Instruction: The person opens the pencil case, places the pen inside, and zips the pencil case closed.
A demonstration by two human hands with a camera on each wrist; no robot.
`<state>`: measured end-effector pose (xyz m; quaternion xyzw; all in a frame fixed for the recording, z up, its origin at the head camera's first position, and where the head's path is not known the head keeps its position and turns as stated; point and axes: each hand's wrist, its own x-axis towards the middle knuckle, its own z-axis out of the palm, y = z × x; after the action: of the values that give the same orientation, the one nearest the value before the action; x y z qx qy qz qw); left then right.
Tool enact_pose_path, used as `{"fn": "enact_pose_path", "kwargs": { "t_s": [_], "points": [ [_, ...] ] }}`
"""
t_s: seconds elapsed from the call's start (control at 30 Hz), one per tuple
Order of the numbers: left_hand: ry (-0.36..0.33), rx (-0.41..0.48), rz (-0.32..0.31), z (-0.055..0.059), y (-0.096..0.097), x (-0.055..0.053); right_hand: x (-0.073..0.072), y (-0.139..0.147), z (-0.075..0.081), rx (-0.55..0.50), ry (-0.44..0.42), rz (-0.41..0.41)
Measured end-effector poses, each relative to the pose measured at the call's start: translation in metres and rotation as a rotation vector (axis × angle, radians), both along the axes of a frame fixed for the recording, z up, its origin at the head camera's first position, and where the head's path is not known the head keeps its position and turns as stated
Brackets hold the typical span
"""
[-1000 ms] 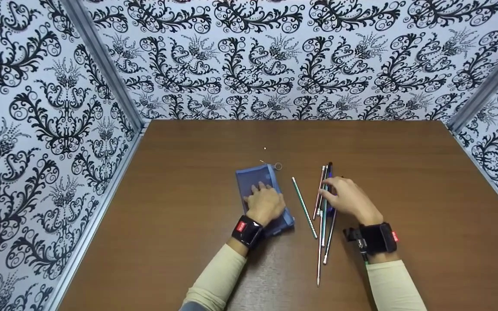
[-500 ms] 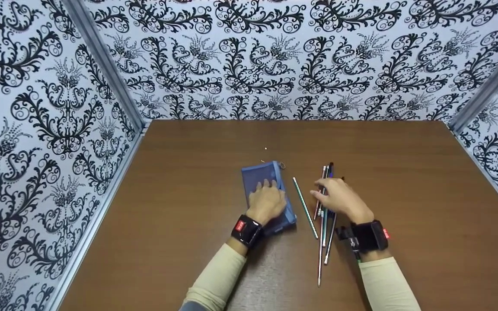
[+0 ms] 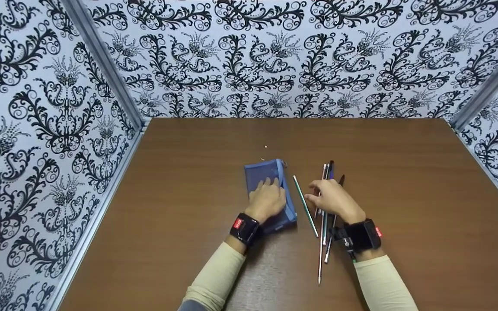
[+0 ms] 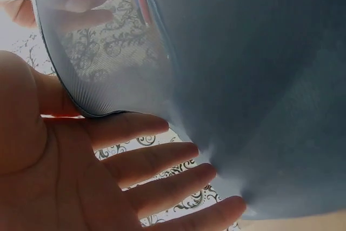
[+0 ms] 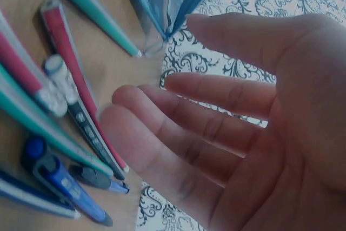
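One blue mesh pouch lies flat near the middle of the worktop, its long trimmed side facing right. Left hand on top of it: fingers straight and spread, fingertips dimpling the mesh; thumb's hold on the edge can't be told. Right hand to the right of the pouch, over the pencils: thumb and fingers well apart, fingers loosely bent, a wide gap between; contact with the nearest pencils can't be made out. A lone green pencil lies between pouch and bundle, apart from both, slanting toward the near side. Within the bundle, right of the pouch, a blue pen and a dark-capped pen, close together. Small ring at the pouch's far right corner, where two blue edges part in a V. Edges: a metal strip bounds the wood well to the pouch's left; a patterned wall stands beyond its far end. Broad plain wood left of the pouch; only a narrow lane between its right side and the lone pencil.
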<state>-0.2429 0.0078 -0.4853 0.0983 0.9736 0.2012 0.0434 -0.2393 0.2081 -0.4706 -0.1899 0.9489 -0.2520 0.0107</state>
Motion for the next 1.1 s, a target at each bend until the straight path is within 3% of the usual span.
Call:
{"fn": "enact_pose_path", "kwargs": {
  "t_s": [0.23,0.47,0.87,1.1],
  "points": [
    [-0.01,0.066,-0.017,0.001,-0.005,-0.002,0.001,-0.007,-0.005,-0.016,-0.02,-0.033],
    [-0.012,0.073,-0.014,0.004,-0.006,-0.002,0.002,-0.016,-0.01,-0.005,-0.034,-0.049],
    [-0.01,0.112,-0.015,0.006,-0.012,0.0,0.005,-0.027,-0.013,0.059,-0.018,-0.18],
    [-0.045,0.12,-0.001,0.009,-0.012,0.001,0.006,-0.028,-0.015,0.059,-0.031,-0.244]
  ]
}}
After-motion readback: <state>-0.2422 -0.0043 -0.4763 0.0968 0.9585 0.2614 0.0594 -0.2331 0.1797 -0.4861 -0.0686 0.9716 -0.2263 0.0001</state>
